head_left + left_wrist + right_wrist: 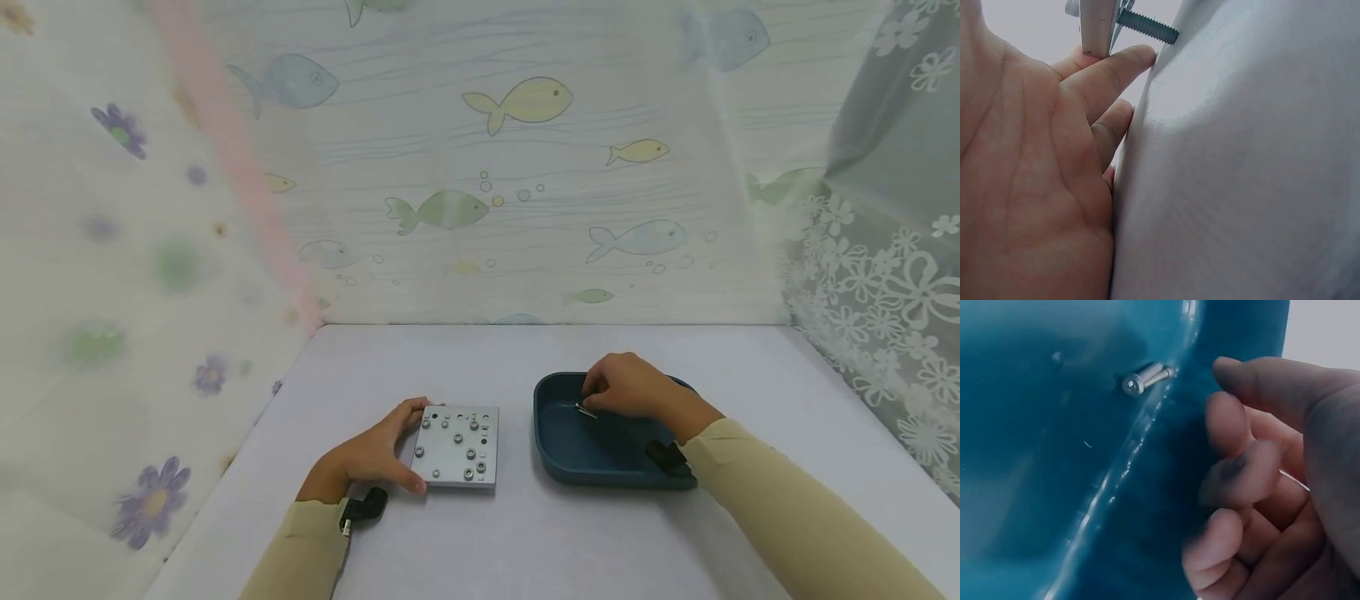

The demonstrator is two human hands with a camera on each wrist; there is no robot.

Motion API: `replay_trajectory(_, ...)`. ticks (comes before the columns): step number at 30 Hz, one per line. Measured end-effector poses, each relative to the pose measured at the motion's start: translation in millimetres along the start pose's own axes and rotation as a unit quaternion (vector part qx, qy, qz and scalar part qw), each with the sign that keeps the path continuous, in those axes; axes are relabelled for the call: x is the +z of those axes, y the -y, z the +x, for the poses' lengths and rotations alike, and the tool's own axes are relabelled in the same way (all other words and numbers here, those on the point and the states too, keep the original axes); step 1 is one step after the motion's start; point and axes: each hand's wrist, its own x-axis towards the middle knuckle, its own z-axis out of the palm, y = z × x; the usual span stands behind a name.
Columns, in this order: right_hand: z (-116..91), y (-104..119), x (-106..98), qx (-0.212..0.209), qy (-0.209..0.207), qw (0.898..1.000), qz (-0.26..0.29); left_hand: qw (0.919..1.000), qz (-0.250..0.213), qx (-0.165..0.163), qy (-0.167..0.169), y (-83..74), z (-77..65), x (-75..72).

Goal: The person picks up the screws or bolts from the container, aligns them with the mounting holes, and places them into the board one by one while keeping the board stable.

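On the table, a silver metal plate (pixel 453 450) carries several socket-head screws and some bare holes. My left hand (pixel 382 446) grips its left side, thumb at the near corner and fingers at the far one. A threaded screw shank (pixel 1150 27) sticks out from the plate's underside in the left wrist view. My right hand (pixel 626 385) reaches into a dark blue tray (pixel 551 462), fingers loosely bent with nothing seen between them. Close by its fingertips, two small silver screws (pixel 1141 381) lie together on the tray's bottom.
The tray stands to the right of the plate on a white tabletop (pixel 510 550). Behind the table hangs a fish-print curtain (pixel 450 250). Flowered sheets close off the left and right sides. A black wrist camera (pixel 366 505) is strapped below the left hand.
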Motion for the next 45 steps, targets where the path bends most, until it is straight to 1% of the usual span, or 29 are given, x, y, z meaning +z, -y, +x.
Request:
replay_trajectory(6,5,-1,6,0.017,0.025,1.0,0.003,1.0,-0.007,0.001,0.0,0.1,-1.0,-0.6)
replay_trajectory(12,9,5,12,0.05,0.049,0.997,-0.012,1.0,-0.005,-0.001,0.0,-0.9,-1.9,0.0)
replay_trajectory(16,11,8,15,0.057,0.057,0.996,-0.024,1.0,-0.002,0.0,0.001,-2.3,-1.8,-0.1)
replay_trajectory(19,12,10,17,0.051,0.052,0.997,-0.04,1.0,0.0,0.002,0.001,-1.8,-0.8,-0.2)
replay_trajectory(25,16,14,21,0.015,0.035,0.996,-0.08,1.0,0.001,0.002,0.001,-1.4,-1.1,-0.5)
replay_trajectory(34,22,19,24,-0.003,0.024,0.992,-0.126,0.9999,-0.01,0.003,0.005,-2.2,-1.1,-0.2)
replay_trajectory(40,22,20,24,-0.009,0.028,0.991,-0.128,1.0,-0.003,0.002,0.003,-2.1,-1.2,-0.5)
replay_trajectory(45,24,14,25,-0.008,0.031,0.994,-0.101,1.0,0.003,-0.002,0.0,-0.8,-1.7,-0.2)
